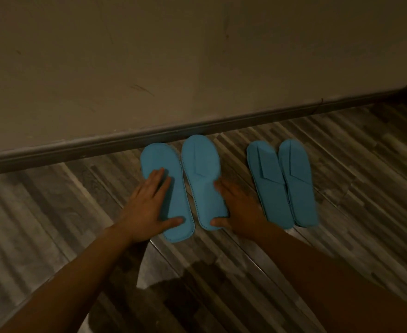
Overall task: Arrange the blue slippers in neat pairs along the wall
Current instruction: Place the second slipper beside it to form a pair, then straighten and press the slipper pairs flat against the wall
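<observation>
No brand, label or writing can be read on any item.

Both bare forearms reach forward and down toward the dark grey skirting board (149,138) at the foot of the beige wall (149,56). The left hand (147,205) lies flat, fingers spread and open, palm down on the flat blue fabric slipper with a stitched edge (159,164), thumb on its heel end. The right hand (238,207) is also open and flat, pressed against the right edge of the second blue slipper with a folded upper (200,169), thumb touching its heel. Neither hand grips anything.

These two slippers lie side by side, toes just beside the skirting board, a narrow gap between them. A second pair of blue folded slippers (281,183) lies touching each other to their right, toes near the skirting board, on the grey wood-pattern floor (53,200).
</observation>
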Motion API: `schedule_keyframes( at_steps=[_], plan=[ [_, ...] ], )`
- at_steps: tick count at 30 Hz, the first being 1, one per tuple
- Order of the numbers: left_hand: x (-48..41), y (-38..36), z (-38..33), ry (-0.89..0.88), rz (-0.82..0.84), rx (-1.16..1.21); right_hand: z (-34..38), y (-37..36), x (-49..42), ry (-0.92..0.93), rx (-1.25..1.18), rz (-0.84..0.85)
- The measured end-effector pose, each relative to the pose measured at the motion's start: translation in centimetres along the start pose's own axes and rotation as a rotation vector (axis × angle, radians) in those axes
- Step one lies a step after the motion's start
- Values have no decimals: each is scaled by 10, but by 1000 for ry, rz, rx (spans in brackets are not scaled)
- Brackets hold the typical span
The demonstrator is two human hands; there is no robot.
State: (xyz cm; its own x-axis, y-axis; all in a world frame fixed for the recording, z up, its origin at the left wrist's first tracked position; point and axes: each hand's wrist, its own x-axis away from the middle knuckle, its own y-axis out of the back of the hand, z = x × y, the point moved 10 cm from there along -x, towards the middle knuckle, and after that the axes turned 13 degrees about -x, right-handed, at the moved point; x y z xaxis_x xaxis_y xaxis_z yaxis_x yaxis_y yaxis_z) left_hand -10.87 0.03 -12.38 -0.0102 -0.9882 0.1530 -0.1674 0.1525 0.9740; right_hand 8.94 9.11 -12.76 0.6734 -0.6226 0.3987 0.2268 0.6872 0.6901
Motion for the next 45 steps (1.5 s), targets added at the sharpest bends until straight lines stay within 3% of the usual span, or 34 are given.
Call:
schedule_keyframes(
  at_steps=[5, 21, 24, 27, 34, 41, 45],
  plan=[
    [0, -21, -1, -19, 127, -31, 1, -13, -5, -10, 114, 134],
    [-4, -17, -2, -14, 115, 27, 15, -13, -4, -21, 84, 118],
    [-3, -6, -4, -2, 69, 45, 6, -3, 3, -41, -12, 21],
    [-12, 13, -15, 20, 6, 103, -14, 28, 21, -96, -100, -185],
    [-77, 52, -76, 10, -64, 274, -93, 85, 87, -383, -128, -490],
    [-134, 47, -181, -244, -21, 213, -133, 85, 117, -405, 23, -380],
    [-147, 15, -224, -290, 79, 33, -155, 107, 116, -358, 123, -250]
  ],
)
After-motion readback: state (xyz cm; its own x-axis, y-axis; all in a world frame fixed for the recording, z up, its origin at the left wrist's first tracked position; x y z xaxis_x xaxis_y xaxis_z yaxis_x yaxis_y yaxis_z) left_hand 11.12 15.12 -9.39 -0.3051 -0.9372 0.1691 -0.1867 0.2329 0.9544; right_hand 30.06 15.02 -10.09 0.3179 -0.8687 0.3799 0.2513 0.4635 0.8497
